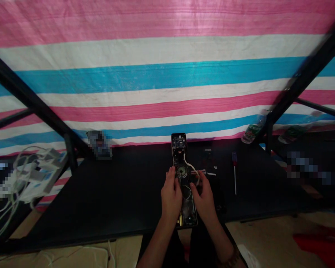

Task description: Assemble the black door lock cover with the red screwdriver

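Black plastic fills your grip: a long opened device (pixel 184 178) lies lengthways on the dark table (pixel 114 193), its near end at the table's front edge, and you hold it from both sides. Your left hand (pixel 171 197) wraps its left edge, fingers curled against the casing. Your right hand (pixel 203 197) clasps the right edge, the thumb laid inward over the round part inside. Just past your fingertips, white wires (pixel 191 167) loop out of the casing, and a circuit board (pixel 179 142) sits at its far end. Right of your right hand a dark flat cover (pixel 209 163) lies on the table; it bears some marking too small to read. Further right lies a screwdriver (pixel 235 171). Beyond that stands a bottle (pixel 252 130) with a green label, its writing blurred. A striped pink, white and blue tarp (pixel 156 74) hangs behind.
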A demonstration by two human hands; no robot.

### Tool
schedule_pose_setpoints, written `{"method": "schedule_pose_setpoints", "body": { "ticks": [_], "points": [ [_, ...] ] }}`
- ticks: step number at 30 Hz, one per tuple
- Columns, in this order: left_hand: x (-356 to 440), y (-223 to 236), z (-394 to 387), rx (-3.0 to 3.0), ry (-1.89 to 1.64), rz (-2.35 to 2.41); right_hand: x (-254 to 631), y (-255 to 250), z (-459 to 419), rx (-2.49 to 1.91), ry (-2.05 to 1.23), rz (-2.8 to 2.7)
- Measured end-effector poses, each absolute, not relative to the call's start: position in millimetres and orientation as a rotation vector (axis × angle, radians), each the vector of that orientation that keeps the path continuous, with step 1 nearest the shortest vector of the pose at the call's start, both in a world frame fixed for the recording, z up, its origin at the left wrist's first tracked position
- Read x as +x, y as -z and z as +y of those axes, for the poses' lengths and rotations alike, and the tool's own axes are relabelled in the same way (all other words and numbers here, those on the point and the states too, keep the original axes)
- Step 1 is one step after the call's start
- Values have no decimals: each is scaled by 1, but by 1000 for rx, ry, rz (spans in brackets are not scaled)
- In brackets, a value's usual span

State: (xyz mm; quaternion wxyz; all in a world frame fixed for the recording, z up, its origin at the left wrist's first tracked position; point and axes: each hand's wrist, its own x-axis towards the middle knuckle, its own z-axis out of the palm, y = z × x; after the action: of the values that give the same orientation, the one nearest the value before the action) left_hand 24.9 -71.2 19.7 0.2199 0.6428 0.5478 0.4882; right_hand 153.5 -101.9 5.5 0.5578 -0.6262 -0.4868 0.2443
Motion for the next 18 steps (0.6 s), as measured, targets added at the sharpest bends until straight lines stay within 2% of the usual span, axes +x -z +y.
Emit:
{"method": "schedule_pose_setpoints", "body": {
  "ticks": [6,11,18],
  "points": [
    [27,-33,-76,1581,-1452,1503,146,-35,-107,-1432,-367,-1232],
    [27,-44,-89,1623,-1541,1414,123,-56,-92,-1179,-715,-1326],
    [-4,-53,-105,1818,-1551,1363,93,-68,-97,-1088,-1083,-1053]
  ]
}}
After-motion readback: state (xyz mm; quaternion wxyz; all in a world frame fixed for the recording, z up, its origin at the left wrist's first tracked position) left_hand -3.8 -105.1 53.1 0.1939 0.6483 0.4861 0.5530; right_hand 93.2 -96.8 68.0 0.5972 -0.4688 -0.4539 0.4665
